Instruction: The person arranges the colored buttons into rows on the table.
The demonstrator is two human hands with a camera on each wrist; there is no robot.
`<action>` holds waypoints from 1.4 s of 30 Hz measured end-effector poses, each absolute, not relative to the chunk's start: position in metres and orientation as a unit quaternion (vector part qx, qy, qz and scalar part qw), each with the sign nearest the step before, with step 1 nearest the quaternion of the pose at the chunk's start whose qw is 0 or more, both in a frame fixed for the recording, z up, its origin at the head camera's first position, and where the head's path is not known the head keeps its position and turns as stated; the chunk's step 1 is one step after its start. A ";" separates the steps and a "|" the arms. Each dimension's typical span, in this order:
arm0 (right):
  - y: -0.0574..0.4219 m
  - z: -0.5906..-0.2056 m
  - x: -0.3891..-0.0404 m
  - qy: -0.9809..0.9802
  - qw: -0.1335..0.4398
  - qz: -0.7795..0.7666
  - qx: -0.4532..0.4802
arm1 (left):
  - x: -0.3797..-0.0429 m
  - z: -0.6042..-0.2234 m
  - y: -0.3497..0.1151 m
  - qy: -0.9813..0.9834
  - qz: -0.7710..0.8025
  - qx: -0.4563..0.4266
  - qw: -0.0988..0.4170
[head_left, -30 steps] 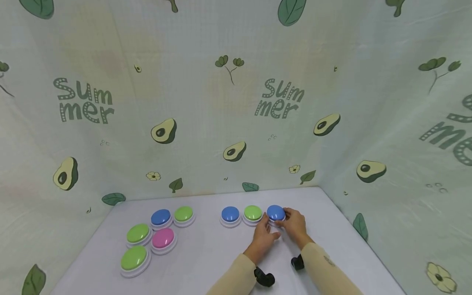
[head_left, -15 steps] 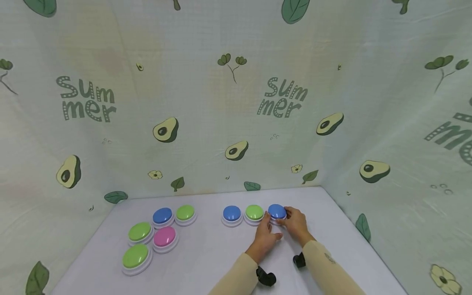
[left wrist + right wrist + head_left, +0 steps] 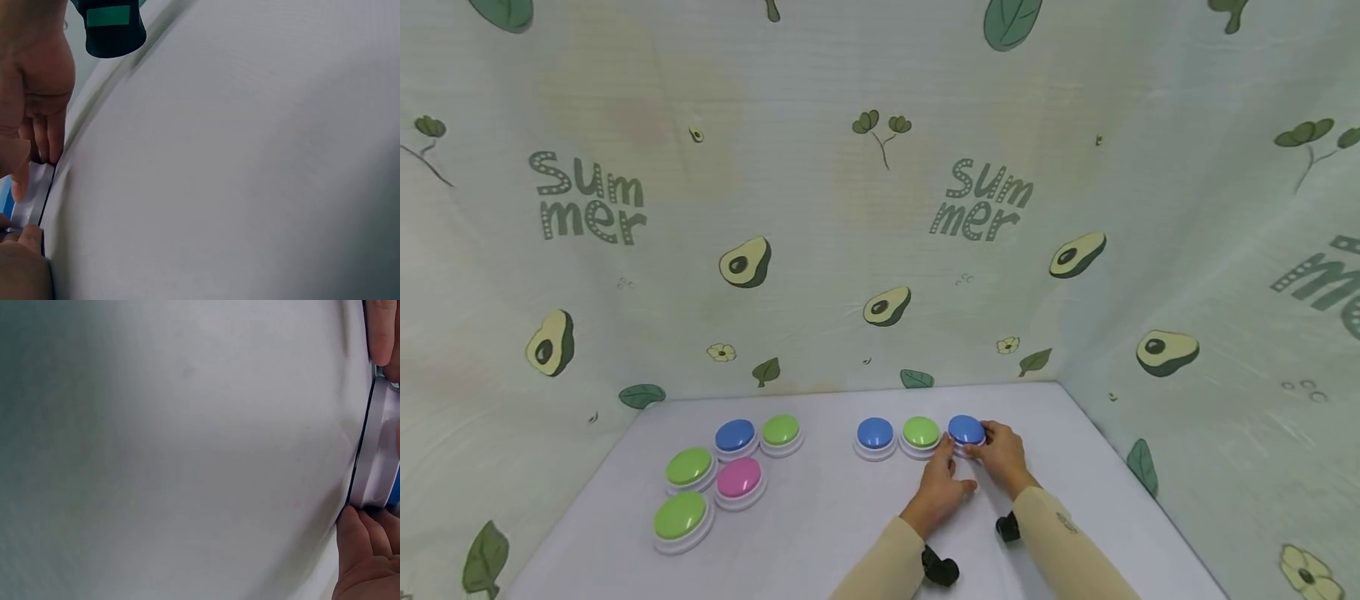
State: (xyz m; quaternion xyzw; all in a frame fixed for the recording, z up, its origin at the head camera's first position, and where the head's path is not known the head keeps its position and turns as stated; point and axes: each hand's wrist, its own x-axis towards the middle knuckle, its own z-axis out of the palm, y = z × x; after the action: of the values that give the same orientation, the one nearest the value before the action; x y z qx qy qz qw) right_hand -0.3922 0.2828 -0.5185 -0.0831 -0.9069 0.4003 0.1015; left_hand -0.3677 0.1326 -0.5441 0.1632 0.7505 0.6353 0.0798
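Observation:
In the head view, three dome push buttons with white bases form a row at the right: a blue button [image 3: 875, 432], a green button [image 3: 921, 431] and another blue button [image 3: 966, 429]. My right hand [image 3: 1004, 458] holds this rightmost blue button by its base, fingers on its right side and thumb at the front. My left hand [image 3: 937, 490] has its fingers extended to the left front of the same button, near the green one, with the thumb standing apart. Both wrist views show the white base [image 3: 375, 453] between the two hands' fingertips.
On the left of the white table [image 3: 820, 533] stands a cluster of several more buttons: a blue one [image 3: 735, 435], a pink one [image 3: 739, 477] and green ones, including a near green button [image 3: 679, 515]. A printed cloth [image 3: 820, 250] hangs behind and at the sides.
The head view has shifted slightly, so the whole scene sits a little further right. Both hands stay at the rightmost blue button, almost unmoved, and the row looks the same.

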 end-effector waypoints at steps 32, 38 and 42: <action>0.274 -0.520 -0.385 -0.913 0.129 0.368 -0.119 | -0.370 -0.545 0.127 0.750 0.640 0.147 0.081; 0.273 -0.522 -0.383 -0.906 0.137 0.382 -0.118 | -0.367 -0.544 0.125 0.748 0.641 0.156 0.074; 0.274 -0.521 -0.381 -0.907 0.128 0.383 -0.120 | -0.362 -0.544 0.122 0.738 0.654 0.147 0.086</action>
State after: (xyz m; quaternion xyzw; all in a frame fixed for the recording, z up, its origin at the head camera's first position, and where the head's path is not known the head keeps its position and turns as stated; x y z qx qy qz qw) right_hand -0.3814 0.2738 -0.5212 -0.1203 -0.9071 0.3825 0.1279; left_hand -0.3620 0.1219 -0.5437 0.1466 0.7375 0.6536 0.0860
